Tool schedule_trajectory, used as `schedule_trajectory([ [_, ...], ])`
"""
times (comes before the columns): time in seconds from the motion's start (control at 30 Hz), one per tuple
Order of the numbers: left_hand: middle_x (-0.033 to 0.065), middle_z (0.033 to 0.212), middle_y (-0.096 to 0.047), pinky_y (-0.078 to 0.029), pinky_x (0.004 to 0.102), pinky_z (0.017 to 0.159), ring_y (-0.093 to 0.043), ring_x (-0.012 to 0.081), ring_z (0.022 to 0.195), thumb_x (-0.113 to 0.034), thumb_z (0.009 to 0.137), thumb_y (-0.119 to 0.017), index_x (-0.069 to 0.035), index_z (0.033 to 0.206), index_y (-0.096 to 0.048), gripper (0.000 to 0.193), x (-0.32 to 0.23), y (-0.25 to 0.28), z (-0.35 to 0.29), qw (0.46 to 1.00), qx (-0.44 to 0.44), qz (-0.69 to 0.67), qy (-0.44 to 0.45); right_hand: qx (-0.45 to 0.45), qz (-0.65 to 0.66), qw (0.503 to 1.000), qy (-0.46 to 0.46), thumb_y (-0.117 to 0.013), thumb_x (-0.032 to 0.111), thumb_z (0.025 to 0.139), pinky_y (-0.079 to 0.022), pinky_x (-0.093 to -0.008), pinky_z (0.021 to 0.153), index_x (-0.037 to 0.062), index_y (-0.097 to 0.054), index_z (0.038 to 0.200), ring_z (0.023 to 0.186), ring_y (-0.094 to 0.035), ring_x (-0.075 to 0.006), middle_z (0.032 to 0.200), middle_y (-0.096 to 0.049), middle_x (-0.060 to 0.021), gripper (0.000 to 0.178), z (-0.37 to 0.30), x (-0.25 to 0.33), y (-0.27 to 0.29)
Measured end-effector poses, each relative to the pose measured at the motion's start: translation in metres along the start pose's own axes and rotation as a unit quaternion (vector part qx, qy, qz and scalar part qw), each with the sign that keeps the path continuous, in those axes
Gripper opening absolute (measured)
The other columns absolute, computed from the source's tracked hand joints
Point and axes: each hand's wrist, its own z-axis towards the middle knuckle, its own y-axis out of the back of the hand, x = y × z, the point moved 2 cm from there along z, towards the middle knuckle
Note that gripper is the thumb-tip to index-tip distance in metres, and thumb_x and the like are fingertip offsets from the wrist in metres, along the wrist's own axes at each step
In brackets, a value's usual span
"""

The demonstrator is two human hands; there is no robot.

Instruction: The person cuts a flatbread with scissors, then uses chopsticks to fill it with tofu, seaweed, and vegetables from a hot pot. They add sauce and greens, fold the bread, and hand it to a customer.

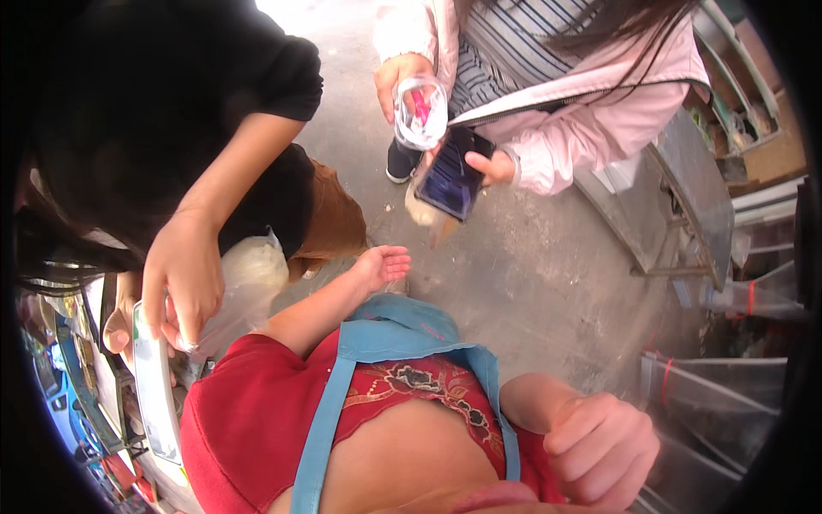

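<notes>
My left hand [381,267] reaches out from the red sleeve in front of my blue apron [402,330]. Its palm is turned up, the fingers are stretched out and nothing lies in it. At the lower right my right hand [604,447] is raised close to the camera with its fingers curled into a fist. The inside of that fist is hidden. Nearest to my left arm hangs a clear plastic bag [255,270] with something pale inside, by a person in black.
The person in black holds a white phone [156,385] at the left. Opposite me, someone in a pink jacket [591,128] holds a dark phone [451,174] and a clear plastic wrapper [420,113] with a pink item. Metal panels [693,201] and plastic sheeting [728,394] stand at the right.
</notes>
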Motion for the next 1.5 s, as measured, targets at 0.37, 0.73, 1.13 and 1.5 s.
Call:
schedule_trajectory([
  [0.37, 0.0132, 0.083, -0.064, -0.052, 0.0405, 0.064, -0.062, 0.0273, 0.074, -0.032, 0.088, -0.050, -0.003, 0.092, -0.060, 0.031, -0.007, -0.055, 0.077, 0.990, -0.028, -0.121, -0.071, 0.018, -0.104, 0.994, -0.010, -0.058, -0.001, 0.069, -0.021, -0.0266, 0.035, 0.0011, -0.056, 0.055, 0.034, -0.034, -0.0130, 0.045, -0.044, -0.0054, 0.014, 0.025, 0.038, 0.147],
  [0.73, 0.0125, 0.089, -0.063, -0.051, 0.0394, 0.073, -0.062, 0.0250, 0.078, -0.020, 0.088, -0.046, -0.002, 0.103, -0.055, 0.025, -0.030, -0.155, 0.158, 0.998, -0.036, -0.038, -0.021, -0.075, -0.427, 0.881, 0.191, -0.060, 0.013, 0.076, -0.016, -0.0231, 0.041, 0.0171, -0.058, 0.082, 0.037, -0.028, -0.0056, 0.047, -0.038, 0.0081, 0.008, 0.046, 0.062, 0.346],
  [1.13, 0.0123, 0.069, -0.063, -0.049, 0.0351, 0.060, -0.061, 0.0239, 0.064, -0.035, 0.080, -0.052, -0.003, 0.069, -0.066, 0.037, 0.033, 0.031, 0.195, 0.926, -0.303, 0.211, -0.074, -0.062, -0.154, 0.984, 0.060, -0.050, 0.029, 0.091, -0.023, -0.0270, 0.038, 0.0051, -0.054, 0.064, 0.037, -0.035, -0.0106, 0.049, -0.043, 0.0011, 0.037, 0.108, -0.010, 0.427],
  [1.5, 0.0141, 0.083, -0.065, -0.049, 0.0353, 0.071, -0.062, 0.0235, 0.078, -0.026, 0.081, -0.052, -0.003, 0.083, -0.067, 0.028, 0.074, -0.073, 0.176, 0.899, -0.419, 0.107, 0.069, 0.186, 0.314, 0.923, -0.125, -0.054, 0.025, 0.092, -0.024, -0.0285, 0.036, -0.0090, -0.061, 0.076, 0.038, -0.041, -0.0166, 0.054, -0.053, -0.0090, 0.038, 0.205, -0.125, 0.603],
])
